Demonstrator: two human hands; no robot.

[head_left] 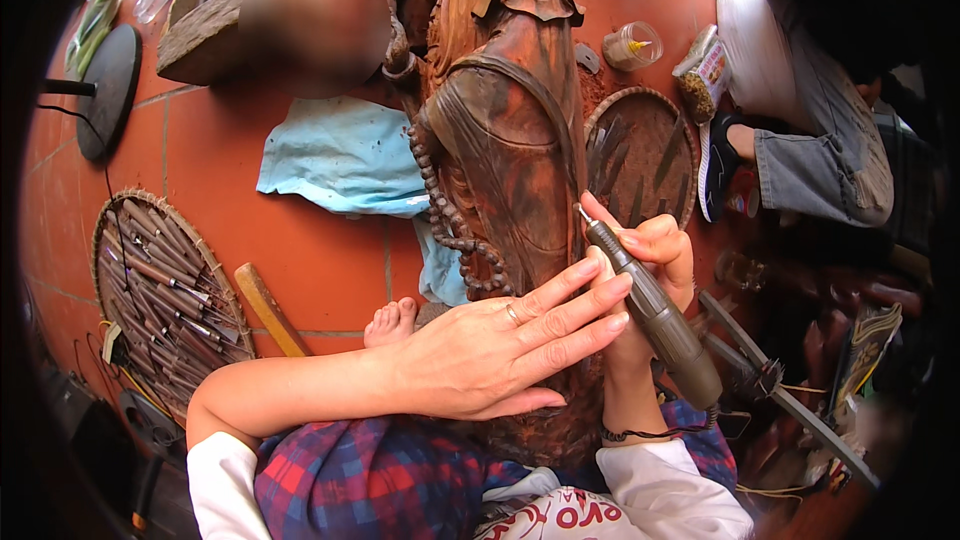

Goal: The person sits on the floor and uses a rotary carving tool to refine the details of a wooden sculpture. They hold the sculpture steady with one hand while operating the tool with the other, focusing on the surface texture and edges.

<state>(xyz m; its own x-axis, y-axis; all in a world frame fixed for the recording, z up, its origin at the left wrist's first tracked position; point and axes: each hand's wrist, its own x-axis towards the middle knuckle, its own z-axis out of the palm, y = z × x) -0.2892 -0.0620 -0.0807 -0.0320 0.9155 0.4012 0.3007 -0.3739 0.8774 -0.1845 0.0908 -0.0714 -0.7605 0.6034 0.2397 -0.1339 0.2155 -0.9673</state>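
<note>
A dark carved wooden statue (510, 150) of a robed figure, with a string of carved beads down its side, lies lengthwise before me. My right hand (665, 250) grips a dark rotary carving handpiece (655, 305) whose thin metal bit points up and away, beside the statue's right edge. A cord runs from the handpiece's rear past my wrist. Across the statue's near end reaches my left hand (510, 350), its fingers stretched out flat and a ring on one. Those fingertips lie by my right hand and the tool; whether they touch the tool I cannot tell.
A round basket (100, 240) full of chisels sits left, a wooden mallet-like bar (270, 310) beside it. Light blue cloth (340, 155) lies by the statue. Another basket (690, 190) holds dark tools at right, near a jar (630, 45) and a seated person's leg (825, 175).
</note>
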